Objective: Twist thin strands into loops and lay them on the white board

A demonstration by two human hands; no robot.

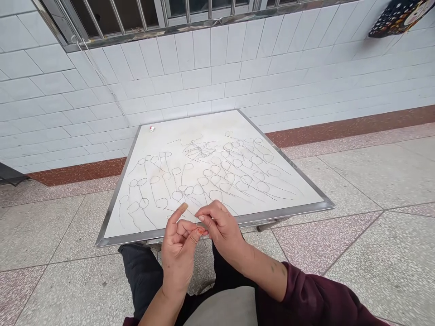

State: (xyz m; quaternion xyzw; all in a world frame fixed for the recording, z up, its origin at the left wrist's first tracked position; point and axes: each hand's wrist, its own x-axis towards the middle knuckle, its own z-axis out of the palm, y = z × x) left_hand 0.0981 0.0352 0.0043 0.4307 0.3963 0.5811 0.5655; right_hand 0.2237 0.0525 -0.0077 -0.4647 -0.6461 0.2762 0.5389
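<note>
Both of my hands meet just over the near edge of a white table (200, 123). My left hand (181, 246) pinches a thin wire between thumb and a finger, with its index finger raised. Close beside it, my right hand (222, 228) pinches the same thin wire with thumb and index finger. Little of that wire shows between the fingertips. Across the tabletop lie several thin dark wires (263, 187), each with a round loop at one end and a long tail. A tangle of wires (201, 149) without clear loops lies toward the back middle.
A small white and red item (152, 129) sits at the table's back left corner. Behind the table stands a white tiled wall (217, 68) with a barred window. A dark patterned cloth item (396, 19) hangs at the upper right. My legs are under the near edge.
</note>
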